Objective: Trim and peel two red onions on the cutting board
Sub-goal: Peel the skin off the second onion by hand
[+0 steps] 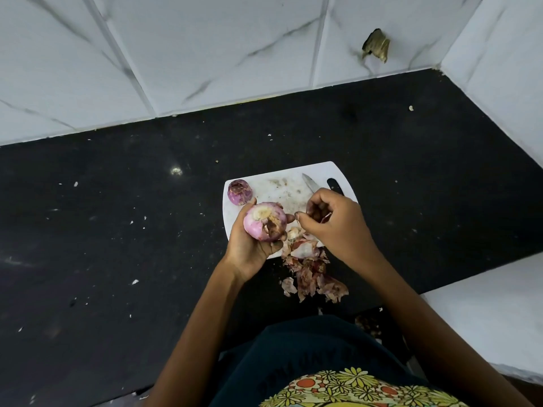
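Black speckled stone countertop (117,230), backed by white marble-veined wall tiles (205,48). A white plastic cutting board with rounded corners (282,189) lies on it, stained with brownish smears.

Left hand (249,242) cups a round, partly peeled red onion (265,221), fingers curled round it from below, holding it raised just above the board's near-left part. Trimmed pale end faces up; a patch of dark skin clings to its right side.

Right hand (329,221) sits just right of that onion, fingers curled inward, thumb tip near the onion's side. A pinkish scrap of skin shows inside the curl; the hand seems to pinch it, though the grip itself is hard to see.

A second red onion with purple skin (240,191) rests on the board's far-left corner, apart from the hands.

A steel-bladed knife with black handle (311,183) lies on the board's far-right part, partly hidden behind the right hand.

A heap of papery reddish-brown onion peels (311,274) spills from the board's near edge onto the countertop.
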Demonstrator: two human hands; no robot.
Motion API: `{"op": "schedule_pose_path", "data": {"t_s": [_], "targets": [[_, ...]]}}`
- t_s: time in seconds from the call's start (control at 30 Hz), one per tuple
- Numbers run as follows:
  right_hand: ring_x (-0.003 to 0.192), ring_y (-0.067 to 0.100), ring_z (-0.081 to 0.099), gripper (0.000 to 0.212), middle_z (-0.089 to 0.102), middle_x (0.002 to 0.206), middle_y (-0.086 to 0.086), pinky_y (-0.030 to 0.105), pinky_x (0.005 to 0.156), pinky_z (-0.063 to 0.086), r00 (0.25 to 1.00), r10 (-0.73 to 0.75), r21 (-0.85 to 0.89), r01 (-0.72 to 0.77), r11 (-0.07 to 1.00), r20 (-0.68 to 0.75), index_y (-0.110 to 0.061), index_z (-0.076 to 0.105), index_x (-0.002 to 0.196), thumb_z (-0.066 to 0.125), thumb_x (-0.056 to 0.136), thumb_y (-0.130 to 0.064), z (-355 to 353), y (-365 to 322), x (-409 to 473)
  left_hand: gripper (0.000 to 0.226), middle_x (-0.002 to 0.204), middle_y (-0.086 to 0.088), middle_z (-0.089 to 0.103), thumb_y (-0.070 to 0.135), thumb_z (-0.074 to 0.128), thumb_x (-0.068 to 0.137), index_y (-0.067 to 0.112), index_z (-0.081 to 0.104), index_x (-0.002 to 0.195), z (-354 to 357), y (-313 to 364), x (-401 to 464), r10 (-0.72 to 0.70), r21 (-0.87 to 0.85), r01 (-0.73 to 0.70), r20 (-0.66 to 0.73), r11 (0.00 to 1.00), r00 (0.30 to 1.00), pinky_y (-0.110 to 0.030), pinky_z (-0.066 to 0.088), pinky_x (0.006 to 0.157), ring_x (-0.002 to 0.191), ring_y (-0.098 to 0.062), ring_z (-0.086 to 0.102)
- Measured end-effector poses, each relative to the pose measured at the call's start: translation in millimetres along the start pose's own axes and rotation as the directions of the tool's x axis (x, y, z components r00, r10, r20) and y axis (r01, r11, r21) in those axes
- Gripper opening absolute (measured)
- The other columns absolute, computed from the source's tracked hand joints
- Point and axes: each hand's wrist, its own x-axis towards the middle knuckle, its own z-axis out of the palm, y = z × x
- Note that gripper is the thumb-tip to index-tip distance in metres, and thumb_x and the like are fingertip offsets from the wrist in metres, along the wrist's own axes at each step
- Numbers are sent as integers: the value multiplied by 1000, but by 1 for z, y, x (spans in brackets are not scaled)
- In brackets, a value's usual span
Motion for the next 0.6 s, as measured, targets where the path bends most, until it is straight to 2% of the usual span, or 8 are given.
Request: {"op": "schedule_pose_path", "data": {"t_s": [0.07, 0.17, 0.3, 0.37, 0.43, 0.6], "targets": [[71, 2, 59, 12, 63, 79, -4, 9, 64, 46, 999, 15, -52, -13, 999, 47, -13, 62, 83, 65, 82, -1, 0, 2, 1, 51, 80, -8, 72, 46, 27, 100, 11, 64, 91, 0, -1, 0, -8, 23, 8, 0, 1000, 1000, -20, 45, 47, 51, -14, 58], [93, 5, 61, 22, 63, 105, -2, 16, 77, 51, 993, -26, -61, 33, 998, 113, -13, 65, 104, 56, 88, -1, 0, 2, -1, 56, 84, -8, 72, 53, 28, 98, 12, 65, 94, 0, -2, 1, -15, 36, 16, -25, 999, 1000, -20, 43, 47, 52, -13, 58], [93, 8, 60, 28, 63, 103, -2, 22, 72, 54, 965, -217, -14, 221, 975, 146, -14, 67, 112, 67, 84, -19, 4, -6, -7, 69, 82, -6, 69, 63, 23, 95, 11, 68, 93, -1, -2, 4, 17, 82, -12, -64, 997, 998, -20, 39, 49, 56, -10, 56], [94, 12, 60, 31, 62, 100, -1, 30, 73, 54, 952, -268, -53, 278, 959, 148, -16, 69, 110, 68, 81, -25, 6, -7, -8, 71, 72, -4, 65, 64, 22, 94, 13, 70, 82, 0, 0, 4, 51, 105, -42, -88, 994, 995, -24, 36, 54, 54, -10, 53], [92, 15, 60, 28, 62, 96, 1, 36, 76, 54, 937, -323, -80, 335, 939, 132, -13, 72, 104, 66, 81, -28, 9, -8, -7, 70, 69, -2, 66, 64, 21, 94, 12, 67, 83, 1, 2, 4, 68, 124, -55, -107, 991, 992, -23, 40, 52, 53, -9, 56], [82, 17, 64, 18, 65, 89, 4, 38, 70, 54, 915, -393, -134, 402, 906, 89, -7, 74, 91, 71, 78, -19, 15, -10, -6, 65, 64, -2, 66, 60, 24, 95, 8, 63, 85, 4, 4, 5, 70, 101, -57, -132, 993, 989, -17, 43, 44, 51, -10, 57]]}}
